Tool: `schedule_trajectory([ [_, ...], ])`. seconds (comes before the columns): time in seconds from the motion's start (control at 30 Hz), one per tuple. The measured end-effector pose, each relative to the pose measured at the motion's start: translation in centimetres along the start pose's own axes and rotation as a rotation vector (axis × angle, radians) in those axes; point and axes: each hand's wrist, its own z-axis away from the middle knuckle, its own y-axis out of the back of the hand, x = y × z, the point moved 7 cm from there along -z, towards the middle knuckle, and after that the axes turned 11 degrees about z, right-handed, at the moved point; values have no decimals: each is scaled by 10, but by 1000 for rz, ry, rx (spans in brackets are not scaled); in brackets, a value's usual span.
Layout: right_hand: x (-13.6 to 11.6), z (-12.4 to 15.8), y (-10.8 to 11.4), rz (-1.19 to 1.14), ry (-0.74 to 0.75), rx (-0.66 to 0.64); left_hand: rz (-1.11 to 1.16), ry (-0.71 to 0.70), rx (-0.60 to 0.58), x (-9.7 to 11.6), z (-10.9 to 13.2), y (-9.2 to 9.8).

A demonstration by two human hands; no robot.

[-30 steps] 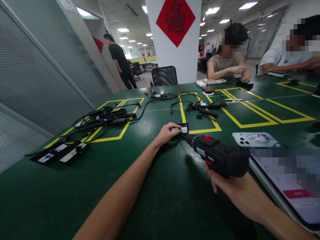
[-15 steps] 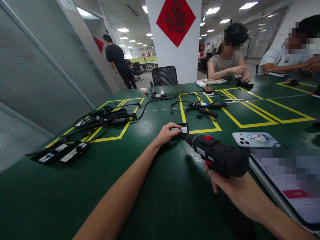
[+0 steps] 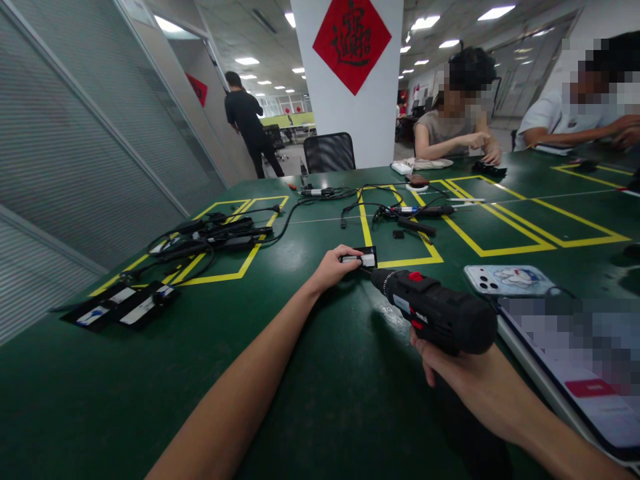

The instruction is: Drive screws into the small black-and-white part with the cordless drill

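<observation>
My right hand is wrapped round the grip of a black cordless drill with red switches. The drill points left and away, its bit reaching a small flat black piece with a white face on the green table. My left hand pinches that piece at its left side, with fingertips on the white part. Exactly where the bit touches is too small to tell. Just beyond lies a tiny black block, near a black strip-shaped part.
Tangled black cables and adapters lie at the left, behind two black-and-white flat pieces. A pen-shaped tool with a cord rests ahead. A phone and a laptop-like screen sit at the right. Two people sit across the table.
My hands, the drill and the held piece stay almost still. In the background, a standing person in black has moved slightly to the right.
</observation>
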Motion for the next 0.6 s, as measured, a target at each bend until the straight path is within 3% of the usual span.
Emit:
schedule_trajectory([
  [0.47, 1, 0, -2, 2, -14, -73, -8, -13, 4, -1, -1, 0],
  [0.6, 5, 0, -3, -29, -29, -22, -13, -14, 6, -1, -1, 1],
])
